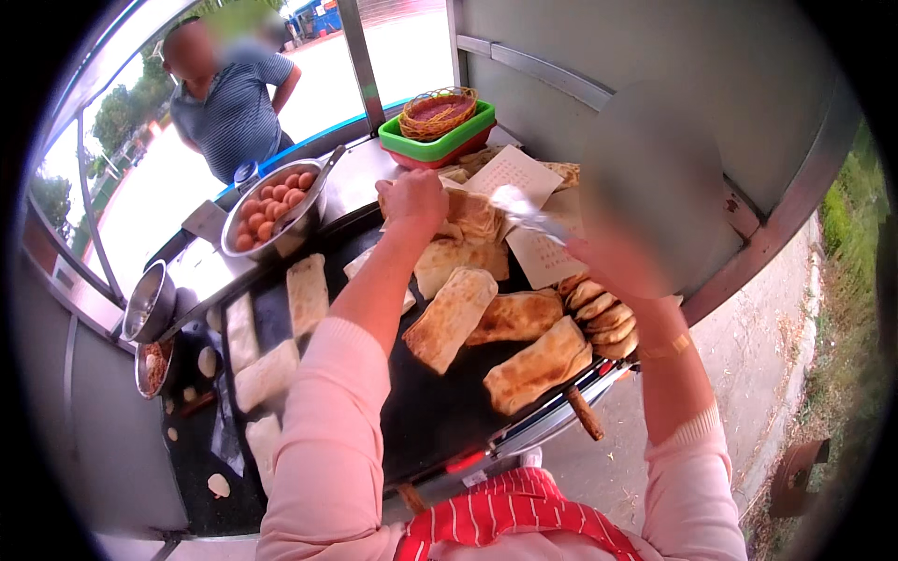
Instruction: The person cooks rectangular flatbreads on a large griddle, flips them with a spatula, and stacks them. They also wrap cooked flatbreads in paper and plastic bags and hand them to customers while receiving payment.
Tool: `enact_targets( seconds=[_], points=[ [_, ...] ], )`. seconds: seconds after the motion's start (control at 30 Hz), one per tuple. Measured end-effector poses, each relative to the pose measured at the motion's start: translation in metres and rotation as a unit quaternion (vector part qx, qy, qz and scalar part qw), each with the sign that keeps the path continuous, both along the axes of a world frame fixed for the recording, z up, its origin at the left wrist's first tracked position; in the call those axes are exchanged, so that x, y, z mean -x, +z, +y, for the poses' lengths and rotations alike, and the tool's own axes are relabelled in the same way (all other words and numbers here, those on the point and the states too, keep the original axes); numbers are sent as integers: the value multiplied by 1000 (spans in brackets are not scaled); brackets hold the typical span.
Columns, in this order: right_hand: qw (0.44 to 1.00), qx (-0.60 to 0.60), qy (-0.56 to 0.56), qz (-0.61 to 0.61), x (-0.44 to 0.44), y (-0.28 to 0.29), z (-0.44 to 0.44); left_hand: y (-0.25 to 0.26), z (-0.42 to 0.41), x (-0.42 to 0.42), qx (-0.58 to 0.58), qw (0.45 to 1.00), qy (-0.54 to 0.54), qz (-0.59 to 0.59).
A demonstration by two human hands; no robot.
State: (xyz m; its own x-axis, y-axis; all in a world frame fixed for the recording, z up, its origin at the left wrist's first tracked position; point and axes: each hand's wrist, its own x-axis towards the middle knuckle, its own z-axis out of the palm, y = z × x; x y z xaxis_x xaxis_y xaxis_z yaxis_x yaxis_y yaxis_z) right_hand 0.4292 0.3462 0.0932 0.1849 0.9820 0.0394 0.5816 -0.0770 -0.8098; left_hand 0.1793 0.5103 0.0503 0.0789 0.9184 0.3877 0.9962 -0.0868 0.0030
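Observation:
My left hand [419, 202] is at the back of the black griddle [435, 414], its fingers curled over browned flatbread and a pale edge. What they grip, if anything, is hidden. In my right hand [605, 261], partly blurred, is a shiny metal utensil [537, 221], its bright end pointing left over printed paper bags [544, 256]. Just in front of my left hand lies a stack of filled flatbreads [473, 214]. Browned rectangular flatbreads [452, 319] rest on the griddle between my arms, and paler ones [266, 372] lie left of my left forearm.
A steel bowl of eggs [270, 210] stands behind the griddle. Green and red baskets [438, 140] are at the back. Small round breads [607, 319] line the right edge, near a wooden handle [584, 414]. Steel bowls [149, 301] stand left. A person [231, 105] stands outside.

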Motion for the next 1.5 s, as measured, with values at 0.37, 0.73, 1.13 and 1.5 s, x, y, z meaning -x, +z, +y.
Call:
enact_targets(
  seconds=[0.37, 0.73, 1.13, 1.5],
  points=[
    [994, -104, 11, 39, -108, -67, 74, 16, -28, -28, -67, 981, -108, -149],
    [961, 148, 100, 209, -117, -22, -115, 25, -227, -21, -22, 783, -77, -617],
    [940, 243, 223, 82, -36, -78, -165, -83, -358, -10, 77, 992, -27, -100],
    [955, 221, 188, 57, -16, -56, -187, -84, -370, -12, 45, 998, -33, -32]
  ],
)
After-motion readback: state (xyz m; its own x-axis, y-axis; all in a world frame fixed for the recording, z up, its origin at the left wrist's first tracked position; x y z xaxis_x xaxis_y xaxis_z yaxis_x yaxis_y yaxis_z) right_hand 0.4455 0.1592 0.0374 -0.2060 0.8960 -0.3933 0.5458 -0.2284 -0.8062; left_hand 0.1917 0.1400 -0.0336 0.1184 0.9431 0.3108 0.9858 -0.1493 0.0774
